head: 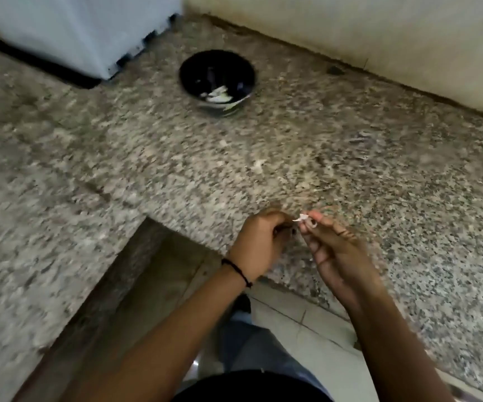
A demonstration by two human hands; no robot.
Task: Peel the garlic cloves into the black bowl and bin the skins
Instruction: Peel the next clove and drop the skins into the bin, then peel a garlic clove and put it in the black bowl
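Note:
A black bowl (217, 82) stands at the back of the granite counter (321, 158) with several pale garlic pieces inside. Both hands hover over the counter's front edge, close together. My right hand (336, 250) pinches a small white garlic clove (304, 220) with skin on it between fingertips and thumb. My left hand (259, 242) is curled just left of the clove; what its fingers hold is hidden. A few pale skin flakes (259, 165) lie on the counter in front of the bowl. The frame is blurred.
A white appliance (89, 33) with a dark base stands at the back left, close to the bowl. A wall (379, 30) bounds the counter at the back right. The counter steps inward at the left front, with tiled floor (307, 338) below.

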